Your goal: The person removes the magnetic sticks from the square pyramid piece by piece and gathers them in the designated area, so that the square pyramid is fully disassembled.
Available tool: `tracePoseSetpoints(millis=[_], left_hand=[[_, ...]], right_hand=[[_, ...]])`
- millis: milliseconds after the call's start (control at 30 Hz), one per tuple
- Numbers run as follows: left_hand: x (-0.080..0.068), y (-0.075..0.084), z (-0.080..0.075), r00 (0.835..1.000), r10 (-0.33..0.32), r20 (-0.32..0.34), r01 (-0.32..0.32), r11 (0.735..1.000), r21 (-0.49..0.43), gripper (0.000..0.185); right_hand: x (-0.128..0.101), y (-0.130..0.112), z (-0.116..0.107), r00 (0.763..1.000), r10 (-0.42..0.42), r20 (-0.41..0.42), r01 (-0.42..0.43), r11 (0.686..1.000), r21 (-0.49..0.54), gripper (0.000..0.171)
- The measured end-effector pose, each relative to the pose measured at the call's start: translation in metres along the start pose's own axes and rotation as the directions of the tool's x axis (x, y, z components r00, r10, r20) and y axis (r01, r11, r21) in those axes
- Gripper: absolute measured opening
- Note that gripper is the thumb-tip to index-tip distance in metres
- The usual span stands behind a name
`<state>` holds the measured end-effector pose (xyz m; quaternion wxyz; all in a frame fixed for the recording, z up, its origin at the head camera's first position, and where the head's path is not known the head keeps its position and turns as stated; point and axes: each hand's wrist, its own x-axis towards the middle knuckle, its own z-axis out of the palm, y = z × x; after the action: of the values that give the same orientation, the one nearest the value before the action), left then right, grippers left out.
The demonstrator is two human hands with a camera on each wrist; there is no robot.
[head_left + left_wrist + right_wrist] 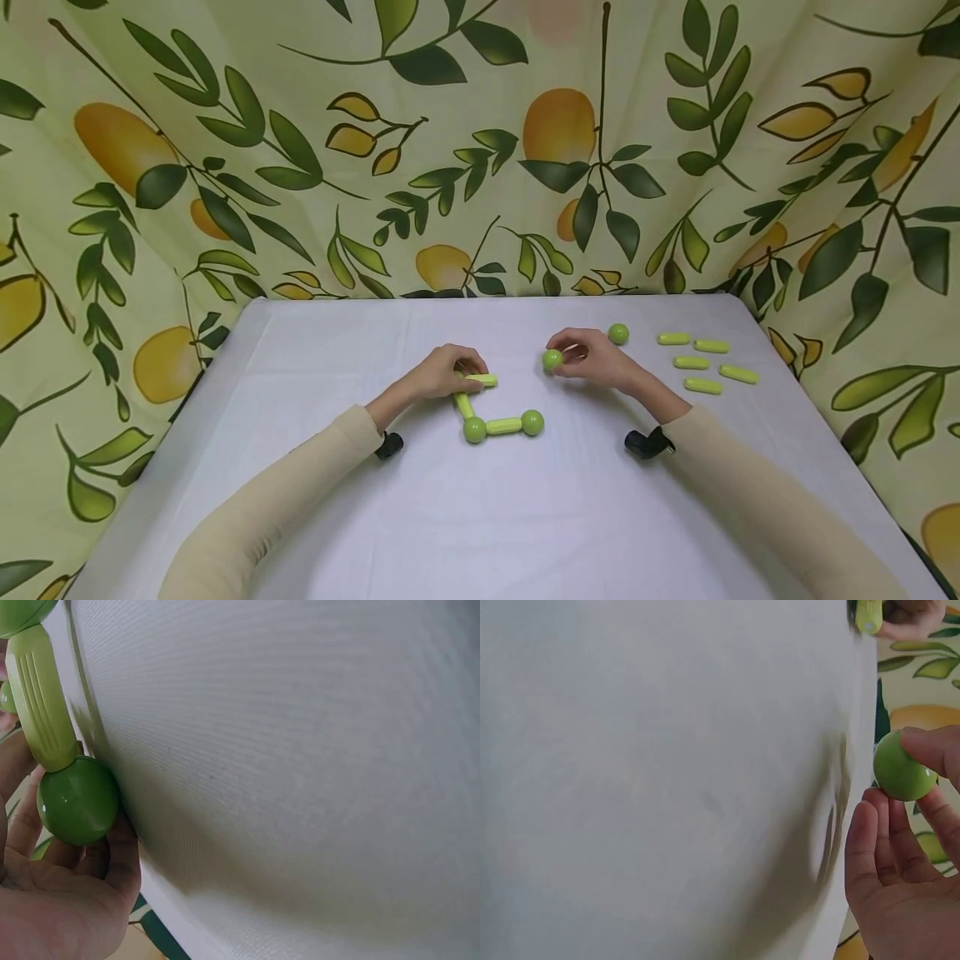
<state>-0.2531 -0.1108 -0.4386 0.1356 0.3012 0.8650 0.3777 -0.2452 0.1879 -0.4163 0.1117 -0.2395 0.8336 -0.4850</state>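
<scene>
While left hand point(444, 372) grips rod point(480, 380), right hand point(596, 358) pinches ball point(552, 359).

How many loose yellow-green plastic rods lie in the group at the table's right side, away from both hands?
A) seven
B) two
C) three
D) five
D: the head view shows five yellow-green plastic rods lying apart on the white table, beyond the right hand, which pinches a green ball.
</scene>
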Motion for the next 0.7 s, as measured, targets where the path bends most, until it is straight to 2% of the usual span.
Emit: tracePoseSetpoints(millis=[233,433,700], left_hand=[[0.001,-0.001,0.002,1.000,-0.014,-0.003,0.014,1.000,0.015,0.015],[0.000,0.000,0.002,1.000,-0.014,-0.003,0.014,0.999,0.029,0.015],[-0.001,0.001,0.002,1.000,0.002,-0.003,-0.002,1.000,0.011,0.015]], right_hand=[[-0.008,0.043,-0.017,0.992,0.076,-0.101,-0.081,0.996,-0.040,0.038],[-0.015,0.051,-0.025,0.983,0.119,-0.143,-0.130,0.989,-0.070,0.038],[-0.019,0.052,-0.030,0.980,0.118,-0.159,-0.135,0.986,-0.102,0.038]])
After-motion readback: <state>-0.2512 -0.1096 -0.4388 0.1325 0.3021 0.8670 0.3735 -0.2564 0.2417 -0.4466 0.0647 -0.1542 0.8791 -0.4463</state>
